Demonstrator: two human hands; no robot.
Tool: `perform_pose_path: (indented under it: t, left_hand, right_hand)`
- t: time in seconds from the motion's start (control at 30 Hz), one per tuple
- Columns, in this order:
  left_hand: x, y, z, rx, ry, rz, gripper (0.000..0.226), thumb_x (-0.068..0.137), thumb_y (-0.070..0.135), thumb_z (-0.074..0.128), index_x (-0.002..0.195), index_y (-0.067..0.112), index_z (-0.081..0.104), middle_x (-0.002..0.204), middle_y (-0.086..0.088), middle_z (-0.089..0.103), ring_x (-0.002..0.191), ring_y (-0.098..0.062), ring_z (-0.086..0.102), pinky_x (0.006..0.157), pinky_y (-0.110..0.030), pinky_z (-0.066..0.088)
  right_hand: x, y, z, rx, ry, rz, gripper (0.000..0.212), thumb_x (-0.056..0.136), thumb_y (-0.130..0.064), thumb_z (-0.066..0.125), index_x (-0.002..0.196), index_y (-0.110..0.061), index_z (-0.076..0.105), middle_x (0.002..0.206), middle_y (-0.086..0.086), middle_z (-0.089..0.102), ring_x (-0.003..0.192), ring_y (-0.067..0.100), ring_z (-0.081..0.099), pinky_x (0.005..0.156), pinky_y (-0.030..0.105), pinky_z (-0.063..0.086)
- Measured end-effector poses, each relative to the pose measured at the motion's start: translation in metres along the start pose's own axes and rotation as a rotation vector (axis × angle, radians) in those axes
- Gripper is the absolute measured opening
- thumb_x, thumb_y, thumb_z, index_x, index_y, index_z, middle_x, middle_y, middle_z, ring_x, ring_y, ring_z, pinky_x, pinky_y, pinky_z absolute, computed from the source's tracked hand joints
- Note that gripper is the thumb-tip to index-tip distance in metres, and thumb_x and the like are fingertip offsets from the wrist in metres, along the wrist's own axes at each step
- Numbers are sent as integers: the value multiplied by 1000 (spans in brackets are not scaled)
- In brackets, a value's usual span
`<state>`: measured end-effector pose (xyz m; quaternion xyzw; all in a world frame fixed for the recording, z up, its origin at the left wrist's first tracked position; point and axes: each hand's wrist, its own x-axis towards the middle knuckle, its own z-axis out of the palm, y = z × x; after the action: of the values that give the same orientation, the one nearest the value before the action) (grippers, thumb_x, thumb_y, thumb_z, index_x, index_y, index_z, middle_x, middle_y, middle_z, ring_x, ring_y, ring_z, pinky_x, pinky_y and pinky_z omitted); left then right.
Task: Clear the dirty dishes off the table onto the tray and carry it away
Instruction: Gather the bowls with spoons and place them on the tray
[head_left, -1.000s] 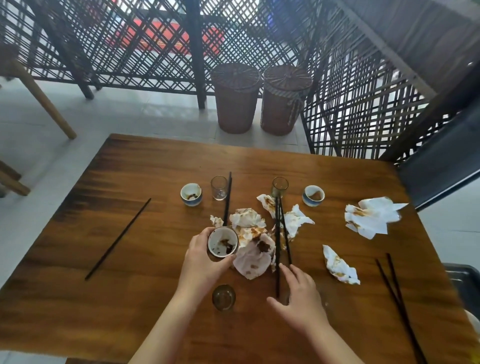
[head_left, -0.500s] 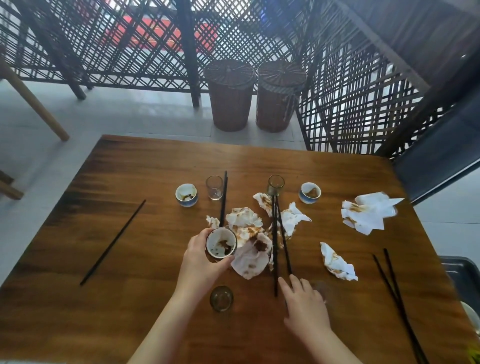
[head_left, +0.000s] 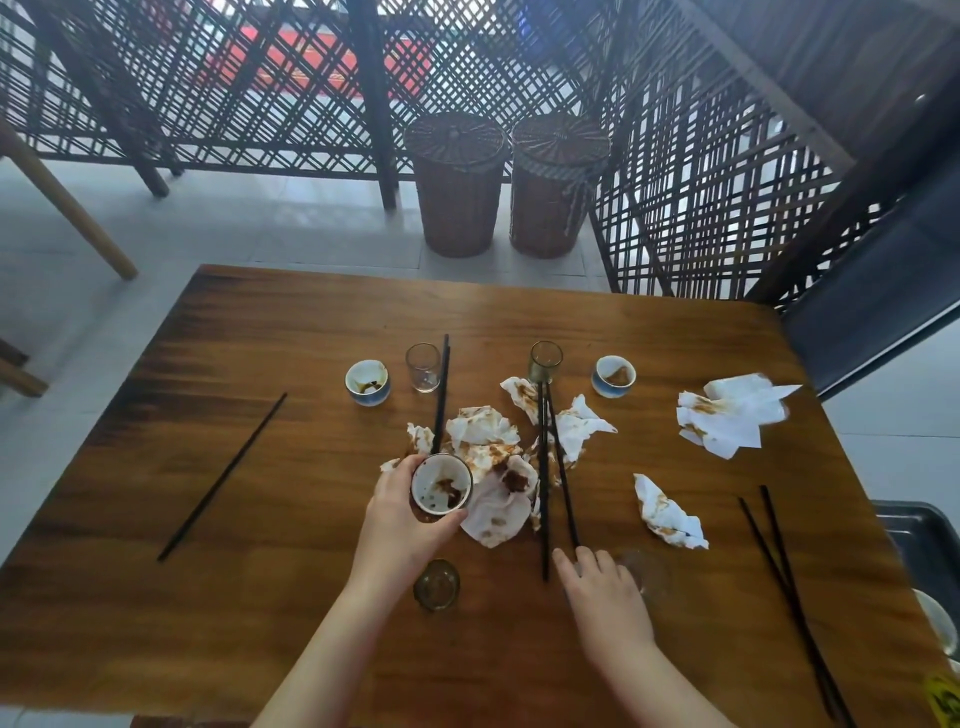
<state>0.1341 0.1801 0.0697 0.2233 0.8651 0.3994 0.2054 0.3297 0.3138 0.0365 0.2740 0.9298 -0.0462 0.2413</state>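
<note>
L hand (head_left: 402, 519) grips cup (head_left: 441, 487) upright – R hand (head_left: 605, 590) empty, fingers loose; chopsticks (head_left: 550, 467) lengthwise.

Left hand (head_left: 402, 519) grips dirty cup (head_left: 441, 487) above wooden table (head_left: 260, 467), beside stained napkins (head_left: 493, 467). Right hand (head_left: 605, 597) lies flat, fingertips at near ends of chopsticks (head_left: 550, 467). Tray (head_left: 919, 535) corner at right edge.

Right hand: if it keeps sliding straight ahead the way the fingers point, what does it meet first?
Probably the near ends of the pair of black chopsticks, just beyond the right hand; depth is unclear.
</note>
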Motion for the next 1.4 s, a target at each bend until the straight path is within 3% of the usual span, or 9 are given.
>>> perform_pose_path:
  t: [0.1, 0.17, 0.23, 0.33, 0.9, 1.0, 1.1, 1.2, 1.4]
  left_hand:
    - [-2, -3, 2, 13, -9, -8, 81, 69, 42, 82, 138, 28, 42, 132, 10, 46, 122, -10, 46, 100, -35, 47]
    - [-4, -3, 3, 22, -11, -13, 81, 69, 44, 81, 138, 29, 42, 131, 11, 46, 121, -9, 47, 98, -35, 49]
    - [-5, -4, 3, 28, -15, -11, 80, 68, 44, 81, 137, 29, 42, 130, 11, 46, 120, -10, 48, 97, -36, 49]
    - [-6, -5, 2, 34, -16, -9, 80, 69, 44, 81, 137, 30, 42, 131, 11, 47, 120, -10, 48, 97, -36, 49]
    - [-17, -6, -13, 20, 3, 11, 81, 71, 42, 80, 140, 27, 40, 132, 9, 46, 121, -9, 45, 97, -28, 45]
    - [-18, -6, -16, 10, 7, 21, 78, 71, 41, 81, 138, 27, 42, 129, 10, 46, 119, -9, 46, 94, -26, 46]
    - [-18, -8, -20, 8, 7, 27, 79, 71, 42, 81, 138, 27, 43, 127, 10, 47, 119, -10, 47, 96, -29, 46]
    - [-18, -11, -23, 7, 0, 23, 80, 69, 45, 80, 137, 28, 43, 126, 11, 48, 117, -10, 48, 96, -32, 48]
    - [-20, -11, -26, 14, 1, 31, 82, 69, 47, 80, 139, 27, 43, 128, 10, 48, 119, -11, 48, 97, -34, 48]
  right_hand:
    - [-3, 0, 4, 45, 91, 28, 75, 73, -2, 72, 141, -16, 44, 133, 13, 52, 120, 31, 51, 97, 40, 45]
    - [-1, 2, 11, 55, 131, 42, 80, 35, -3, 91, 111, -13, 69, 98, 11, 68, 87, 28, 66, 68, 37, 57]
    - [-1, 3, 16, 67, 174, 36, 80, 18, 1, 91, 95, -13, 73, 80, 8, 68, 70, 26, 65, 54, 34, 56]
    - [-1, 3, 17, 70, 198, 32, 77, 18, 2, 89, 92, -12, 73, 76, 7, 66, 65, 25, 64, 51, 34, 54]
    - [-9, -2, 15, 89, 228, 68, 83, 16, -7, 93, 97, -11, 75, 77, 3, 68, 68, 22, 66, 56, 33, 57]
    - [-15, -5, 4, 90, 150, 59, 86, 44, -21, 92, 124, -13, 63, 100, 4, 67, 91, 24, 65, 76, 37, 55]
    - [-16, -10, -6, 130, 141, 39, 82, 83, -29, 68, 152, -19, 23, 142, 2, 44, 129, 24, 42, 106, 40, 37]
    - [-12, -13, -17, 224, 136, 60, 86, 85, -36, 64, 153, -22, 13, 149, -3, 34, 135, 22, 32, 106, 38, 37]
    - [-8, -22, -43, 461, 256, 91, 80, 84, -31, 66, 150, -25, 22, 147, -8, 36, 127, 21, 38, 96, 31, 46]
